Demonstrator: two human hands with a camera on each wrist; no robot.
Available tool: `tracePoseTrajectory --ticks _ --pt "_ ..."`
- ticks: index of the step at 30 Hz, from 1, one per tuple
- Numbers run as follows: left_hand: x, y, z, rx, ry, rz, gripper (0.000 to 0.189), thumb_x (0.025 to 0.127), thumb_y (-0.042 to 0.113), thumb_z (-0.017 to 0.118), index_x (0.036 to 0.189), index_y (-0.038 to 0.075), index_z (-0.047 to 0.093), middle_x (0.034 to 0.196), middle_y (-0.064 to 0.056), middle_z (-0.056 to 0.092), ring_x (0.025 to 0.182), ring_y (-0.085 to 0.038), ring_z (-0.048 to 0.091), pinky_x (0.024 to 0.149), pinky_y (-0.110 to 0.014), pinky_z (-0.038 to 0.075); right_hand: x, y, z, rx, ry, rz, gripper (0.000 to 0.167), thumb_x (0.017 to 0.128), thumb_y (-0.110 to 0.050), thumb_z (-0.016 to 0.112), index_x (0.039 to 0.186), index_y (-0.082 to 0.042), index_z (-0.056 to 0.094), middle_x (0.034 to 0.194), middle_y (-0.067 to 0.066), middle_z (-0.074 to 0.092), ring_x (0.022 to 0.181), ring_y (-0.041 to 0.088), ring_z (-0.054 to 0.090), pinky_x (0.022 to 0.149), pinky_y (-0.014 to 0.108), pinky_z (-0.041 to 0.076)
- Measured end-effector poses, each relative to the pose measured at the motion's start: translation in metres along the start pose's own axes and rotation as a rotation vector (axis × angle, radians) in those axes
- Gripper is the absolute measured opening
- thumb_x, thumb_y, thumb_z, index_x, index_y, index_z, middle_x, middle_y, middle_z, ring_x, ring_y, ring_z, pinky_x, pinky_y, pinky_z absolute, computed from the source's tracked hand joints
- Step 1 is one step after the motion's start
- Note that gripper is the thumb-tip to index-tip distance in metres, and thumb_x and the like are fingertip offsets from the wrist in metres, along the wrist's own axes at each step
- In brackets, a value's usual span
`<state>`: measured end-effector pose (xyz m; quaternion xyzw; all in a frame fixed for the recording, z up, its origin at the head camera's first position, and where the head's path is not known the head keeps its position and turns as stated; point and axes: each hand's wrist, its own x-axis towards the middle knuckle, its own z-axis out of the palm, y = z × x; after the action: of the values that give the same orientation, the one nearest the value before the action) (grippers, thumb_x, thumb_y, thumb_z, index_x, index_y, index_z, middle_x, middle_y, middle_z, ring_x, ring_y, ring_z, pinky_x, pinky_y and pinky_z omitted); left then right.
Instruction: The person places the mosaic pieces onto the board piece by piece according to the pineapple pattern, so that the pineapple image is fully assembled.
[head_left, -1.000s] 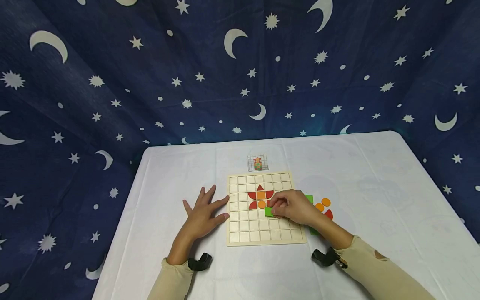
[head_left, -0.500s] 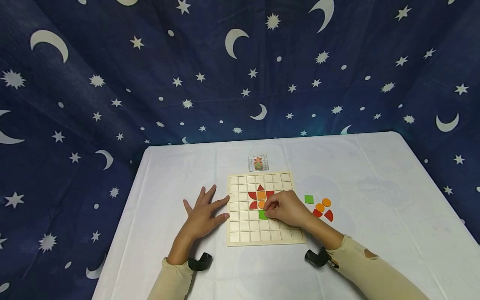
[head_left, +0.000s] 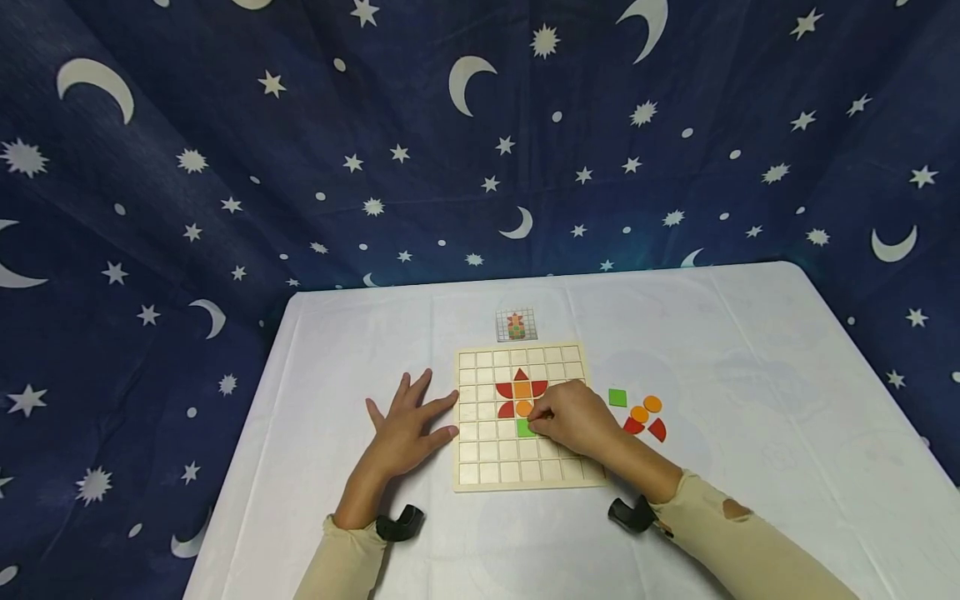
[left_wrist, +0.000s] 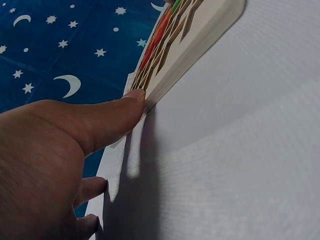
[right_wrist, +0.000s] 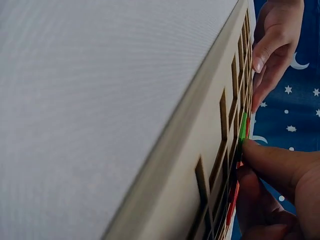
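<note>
A wooden grid board (head_left: 476,475) lies on the table with red and orange pieces forming a figure near its middle. Just below the orange circle (head_left: 523,408) is a green square tile (head_left: 524,427), pinched at its right side by my right hand (head_left: 577,417). In the right wrist view the thumb touches that green tile (right_wrist: 243,127) at the board's surface. My left hand (head_left: 405,433) lies spread at the board's left edge, its thumb and a finger touching the frame. The left wrist view shows the thumb (left_wrist: 112,117) against the board's side. My right hand hides some squares.
Right of the board lie another green square (head_left: 617,397), two orange circles (head_left: 652,404) and red quarter-round pieces (head_left: 657,430). A small pattern card (head_left: 516,325) lies behind the board. A dark star-and-moon cloth (head_left: 405,125) hangs beyond the white table (head_left: 720,350).
My right hand has moved slightly left with the green tile, bringing it into the square under the orange circle. The loose green square has come into fuller view. My left hand stays put.
</note>
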<state>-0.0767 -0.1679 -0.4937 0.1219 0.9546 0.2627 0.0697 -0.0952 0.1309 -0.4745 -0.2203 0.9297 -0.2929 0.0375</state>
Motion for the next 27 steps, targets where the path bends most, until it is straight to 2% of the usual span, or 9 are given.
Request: tracePoseTrajectory --ticks 10,17,22,27 --pt "-0.001 0.001 -0.002 0.000 -0.006 -0.008 0.057 0.092 0.052 0.070 0.145 0.033 0.059 0.169 -0.011 0.026 0.158 -0.044 0.006 0.104 -0.086 -0.014 -0.002 0.003 -0.003 -0.022 -0.042 0.050 0.009 0.075 -0.022 0.090 0.079 -0.026 0.083 0.080 -0.016 0.072 0.084 0.008 0.066 0.072 0.029 0.052" --pt "-0.001 0.000 -0.001 -0.001 -0.003 -0.006 0.057 0.092 0.052 0.071 0.144 0.033 0.060 0.169 -0.012 0.027 0.158 -0.044 0.006 0.104 -0.086 -0.014 -0.003 0.003 -0.002 -0.063 -0.038 -0.007 0.009 0.076 -0.023 0.090 0.081 -0.024 0.084 0.081 -0.015 0.073 0.083 0.008 0.067 0.071 0.030 0.053" --pt "-0.001 0.000 0.000 -0.002 -0.002 0.002 0.057 0.092 0.052 0.070 0.144 0.033 0.060 0.169 -0.012 0.027 0.158 -0.044 0.006 0.103 -0.087 -0.013 -0.007 0.002 -0.005 -0.109 -0.056 -0.057 0.011 0.080 -0.023 0.087 0.091 -0.022 0.085 0.089 -0.011 0.076 0.089 0.012 0.071 0.071 0.033 0.057" --pt "-0.001 0.000 -0.001 -0.002 -0.003 0.004 0.057 0.092 0.052 0.070 0.144 0.033 0.059 0.169 -0.012 0.027 0.158 -0.045 0.006 0.103 -0.087 -0.013 -0.009 0.006 -0.012 -0.099 -0.077 -0.057 0.015 0.084 -0.022 0.083 0.098 -0.023 0.085 0.093 -0.011 0.077 0.092 0.013 0.071 0.074 0.033 0.057"
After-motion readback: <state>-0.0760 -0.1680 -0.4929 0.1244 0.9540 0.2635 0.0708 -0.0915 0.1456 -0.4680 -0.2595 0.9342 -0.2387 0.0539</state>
